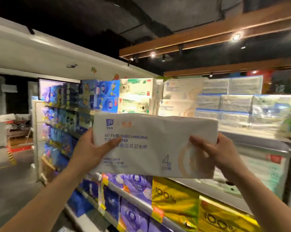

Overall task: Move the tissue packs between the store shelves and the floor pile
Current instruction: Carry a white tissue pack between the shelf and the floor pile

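**A:** What's off to the left?

**B:** Blue packs (62, 118) along the aisle shelves, nobody near them. Closer in, the left hand (89, 148) is clamped on the left end of a white pack (154, 148), with the thumb across the printed front and the fingers behind.

**A:** So the pack's in the air?

**B:** Yes. It's raised broadside in front of the shelving, touching nothing but the hands. The right hand (215, 151) grips the other end the same way, thumb in front. The hands are well apart, one at each end.

**A:** Is it going up or coming down?

**B:** I can't tell for sure. I'd guess up, because the same white packs (176, 97) are stacked just behind it, beside banded packs (233, 101) further right. There's no floor pile in sight from here.

**A:** And the next move?

**B:** If it is going up, lift it clear of that stack's top and keep it level. Then set it square on its likes. The wrapper looks soft and dents under the thumbs, so I'd keep both ends held until the bottom rests.
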The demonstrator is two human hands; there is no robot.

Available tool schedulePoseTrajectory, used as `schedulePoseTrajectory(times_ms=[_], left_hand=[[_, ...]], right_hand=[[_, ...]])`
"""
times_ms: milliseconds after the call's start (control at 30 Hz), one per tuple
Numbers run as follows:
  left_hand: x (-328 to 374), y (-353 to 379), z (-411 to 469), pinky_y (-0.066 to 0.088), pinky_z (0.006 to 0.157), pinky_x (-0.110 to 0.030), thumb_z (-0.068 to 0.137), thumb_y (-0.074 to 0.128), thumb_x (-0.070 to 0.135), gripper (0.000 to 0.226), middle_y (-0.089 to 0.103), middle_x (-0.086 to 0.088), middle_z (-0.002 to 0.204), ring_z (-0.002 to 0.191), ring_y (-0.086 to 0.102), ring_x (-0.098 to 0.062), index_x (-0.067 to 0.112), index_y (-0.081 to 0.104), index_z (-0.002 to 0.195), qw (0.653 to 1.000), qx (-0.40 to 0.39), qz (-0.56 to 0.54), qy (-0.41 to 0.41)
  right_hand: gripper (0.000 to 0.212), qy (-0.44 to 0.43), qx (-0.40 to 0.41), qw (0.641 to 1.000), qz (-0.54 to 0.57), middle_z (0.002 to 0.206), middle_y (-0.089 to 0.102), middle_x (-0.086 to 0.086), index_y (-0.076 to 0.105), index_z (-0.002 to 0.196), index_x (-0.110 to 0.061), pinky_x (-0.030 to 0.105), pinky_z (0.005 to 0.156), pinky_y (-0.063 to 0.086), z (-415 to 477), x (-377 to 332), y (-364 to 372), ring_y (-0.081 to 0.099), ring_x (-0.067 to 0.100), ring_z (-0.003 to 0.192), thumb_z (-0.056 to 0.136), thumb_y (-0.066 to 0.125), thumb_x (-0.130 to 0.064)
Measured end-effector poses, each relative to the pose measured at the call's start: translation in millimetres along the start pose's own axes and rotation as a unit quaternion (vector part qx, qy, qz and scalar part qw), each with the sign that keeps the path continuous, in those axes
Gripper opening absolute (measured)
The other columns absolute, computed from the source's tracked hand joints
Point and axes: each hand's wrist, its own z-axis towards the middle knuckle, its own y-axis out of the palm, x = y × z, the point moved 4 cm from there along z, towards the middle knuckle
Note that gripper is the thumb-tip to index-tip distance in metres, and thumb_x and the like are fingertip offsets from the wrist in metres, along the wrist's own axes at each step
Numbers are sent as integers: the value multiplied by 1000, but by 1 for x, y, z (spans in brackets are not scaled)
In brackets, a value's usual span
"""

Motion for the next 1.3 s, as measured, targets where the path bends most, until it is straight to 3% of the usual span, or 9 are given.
schedulePoseTrajectory(times_ms=[67,267,400,533,700,900,1033,1167,1300], left_hand=[[-11,8,60,61,70,-32,55,88,58,64,77,9,94,84,75,-12,29,68,107,1000,-17,13,17],[-28,70,218,60,65,-29,61,89,46,55,75,6,96,80,72,-11,22,71,107,993,-72,28,87],[-43,123,307,61,67,-29,57,88,49,61,76,3,96,83,74,-13,19,73,108,988,-99,21,113],[-61,180,380,58,62,-24,55,87,46,59,76,-1,94,82,74,-16,15,74,104,985,-125,4,123],[-86,238,453,61,65,-41,58,86,51,51,74,1,89,80,72,-21,21,72,96,979,-142,67,132],[-126,285,505,50,64,-30,61,86,55,34,73,4,83,71,63,-6,32,71,82,967,-156,138,148],[-137,287,526,50,60,-32,65,85,55,35,74,0,85,65,61,-11,29,72,84,965,-142,162,152],[-142,287,528,46,57,-29,61,86,57,51,69,2,90,70,60,-11,29,69,100,947,-127,208,211],[-154,303,528,46,96,-50,48,92,58,112,51,-13,136,121,49,-34,21,42,142,904,-70,288,308]], right_hand=[[38,-12,23,1000,-16,89,78,-6,74,99,-21,34,68,59,38,3,12,75,14,80,70,82,-45],[34,-48,105,990,-79,86,78,-10,74,97,-20,17,56,53,149,14,14,73,4,77,72,84,-41],[26,-53,114,986,-105,90,78,-5,75,94,-20,37,73,62,225,37,8,75,16,91,76,83,-37],[53,-54,101,982,-147,106,73,-5,68,116,-23,40,74,60,299,66,4,70,18,99,73,79,-53],[30,-16,116,973,-197,93,73,-12,72,95,-31,31,60,53,371,107,0,67,9,88,73,81,-49],[57,4,103,955,-280,102,70,-15,65,108,-37,35,69,60,405,130,9,68,11,89,60,79,-65],[38,14,106,953,-283,94,68,-19,64,92,-41,27,64,57,417,134,24,67,6,83,65,84,-58],[75,47,135,936,-321,111,63,-13,55,128,-30,31,74,60,427,146,31,66,13,97,66,85,-59],[101,37,163,870,-464,122,48,-10,30,146,-23,41,88,52,432,146,34,51,16,104,68,85,-55]])
